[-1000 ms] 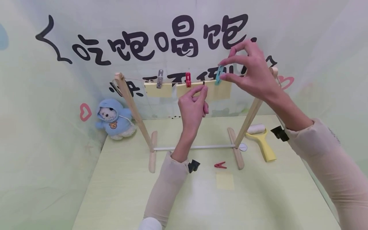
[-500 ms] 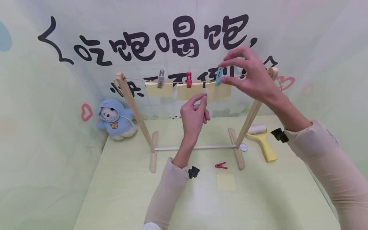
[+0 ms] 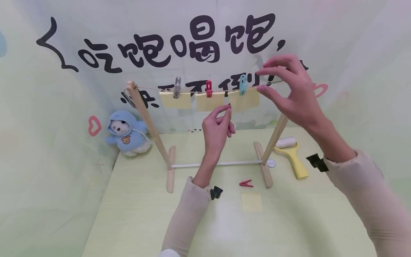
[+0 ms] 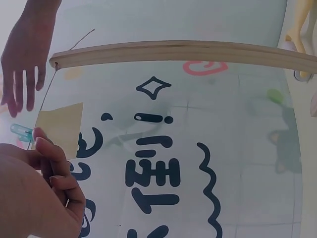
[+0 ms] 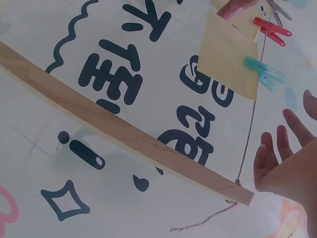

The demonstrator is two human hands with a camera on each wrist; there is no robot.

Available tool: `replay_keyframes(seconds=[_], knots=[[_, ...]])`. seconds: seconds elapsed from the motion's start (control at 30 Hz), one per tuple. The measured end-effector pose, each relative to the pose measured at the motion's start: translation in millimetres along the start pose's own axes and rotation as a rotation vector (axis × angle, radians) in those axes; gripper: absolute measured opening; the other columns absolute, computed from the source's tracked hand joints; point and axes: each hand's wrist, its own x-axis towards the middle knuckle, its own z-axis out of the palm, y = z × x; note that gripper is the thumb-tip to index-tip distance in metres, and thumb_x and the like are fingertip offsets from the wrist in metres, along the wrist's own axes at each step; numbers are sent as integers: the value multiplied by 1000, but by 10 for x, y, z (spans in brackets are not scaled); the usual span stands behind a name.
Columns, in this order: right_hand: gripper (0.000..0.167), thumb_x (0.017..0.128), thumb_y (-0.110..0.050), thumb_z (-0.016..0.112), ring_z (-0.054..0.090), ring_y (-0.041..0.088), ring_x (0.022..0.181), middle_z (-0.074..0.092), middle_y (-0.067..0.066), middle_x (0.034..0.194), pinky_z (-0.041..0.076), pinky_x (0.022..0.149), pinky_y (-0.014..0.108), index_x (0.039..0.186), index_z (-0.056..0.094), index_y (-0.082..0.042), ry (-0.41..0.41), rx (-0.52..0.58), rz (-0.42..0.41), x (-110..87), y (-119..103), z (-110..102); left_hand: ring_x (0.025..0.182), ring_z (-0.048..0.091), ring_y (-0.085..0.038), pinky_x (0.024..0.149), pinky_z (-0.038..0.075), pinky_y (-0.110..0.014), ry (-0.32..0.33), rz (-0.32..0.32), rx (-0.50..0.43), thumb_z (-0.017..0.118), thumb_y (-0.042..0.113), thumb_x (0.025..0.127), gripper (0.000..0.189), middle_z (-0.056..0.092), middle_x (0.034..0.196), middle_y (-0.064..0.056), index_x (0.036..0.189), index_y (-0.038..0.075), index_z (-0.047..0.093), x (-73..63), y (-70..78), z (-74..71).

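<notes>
Three yellow paper notes hang along a string: a left note under a grey clothespin, a middle note under a red clothespin, and a right note under a teal clothespin. My right hand is apart from the teal clothespin, just right of it, with thumb and fingers spread. My left hand is below the string, fingers curled and thumb against index finger, fingertips right at the right note's left edge. Nothing shows between them.
A wooden frame carries the string. On the table lie a red clothespin, a yellow note and a yellow-handled roller. A blue-hooded plush toy sits back left. Lettered cloth hangs behind.
My right hand has let go of the teal clothespin and moved right, leaving it on the note and string. My left hand has dropped a little from the note's upper corner.
</notes>
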Motion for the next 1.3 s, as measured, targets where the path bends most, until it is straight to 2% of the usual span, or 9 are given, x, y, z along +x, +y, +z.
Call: replay_keyframes(seconds=[0.17, 0.3, 0.43, 0.57, 0.7, 0.83, 1.03, 1.17, 1.3], knots=[[59, 108, -49, 69, 60, 13, 123, 67, 31, 118, 45, 107, 22, 112, 77, 10, 100, 84, -105, -456, -47, 100, 48, 56, -8, 50, 44, -18, 0, 6, 27, 65, 12, 112, 22, 66, 61, -4, 128, 0, 75, -48, -91, -34], [43, 111, -35, 68, 67, 20, 111, 71, 22, 116, 51, 97, 14, 113, 77, 8, -81, 106, -67, -1010, 33, 263, 59, 62, -10, 50, 42, -18, -73, -7, 123, 60, 9, 113, 23, 75, 78, -15, 127, 1, 76, -241, -370, -124], [18, 101, -8, 79, 72, 19, 97, 72, 12, 117, 58, 82, 20, 116, 77, 1, -312, 88, 92, -1662, 167, 494, 74, 65, -10, 55, 44, -16, -312, -133, 344, 62, 12, 112, 24, 79, 96, -12, 129, 2, 76, -669, -884, -207], [25, 93, 4, 82, 74, 18, 88, 71, 13, 116, 61, 75, 34, 117, 75, 1, -493, 86, 304, -2301, 273, 810, 83, 66, -12, 67, 53, -21, -513, -259, 615, 77, 18, 104, 29, 76, 105, -9, 127, 0, 74, -1215, -1447, -207], [36, 92, 7, 82, 75, 21, 84, 65, 24, 122, 64, 76, 37, 126, 69, 8, -559, 118, 403, -2904, 401, 1143, 89, 62, -20, 73, 53, -28, -516, -250, 759, 88, 20, 93, 35, 69, 103, -9, 117, 0, 72, -1673, -1827, -159], [51, 86, 11, 85, 71, 17, 79, 58, 24, 124, 61, 70, 29, 132, 63, 8, -476, 85, 317, -3384, 583, 1415, 92, 54, -21, 73, 49, -26, -458, -150, 848, 95, 23, 87, 41, 62, 100, -6, 113, 4, 69, -1912, -1983, -101], [36, 93, 0, 84, 65, 14, 83, 54, 11, 122, 54, 65, 25, 123, 65, -5, -355, 7, 261, -3666, 835, 1647, 90, 46, -17, 75, 46, -24, -435, -15, 976, 101, 24, 79, 52, 56, 101, -3, 115, 10, 66, -1951, -2030, -49], [27, 92, 1, 83, 65, 14, 81, 56, 10, 117, 56, 67, 26, 112, 67, -6, -339, 2, 283, -3598, 812, 1619, 91, 44, -18, 79, 46, -25, -449, 4, 1002, 101, 23, 79, 53, 55, 102, -3, 114, 10, 63, -1929, -2044, -34], [19, 101, -10, 79, 64, 13, 81, 61, 10, 112, 54, 66, 24, 115, 68, -4, -329, 64, 326, -3499, 760, 1505, 95, 48, -18, 84, 47, -27, -461, 22, 960, 99, 20, 81, 52, 58, 108, -3, 116, 10, 62, -1947, -2081, -50]])
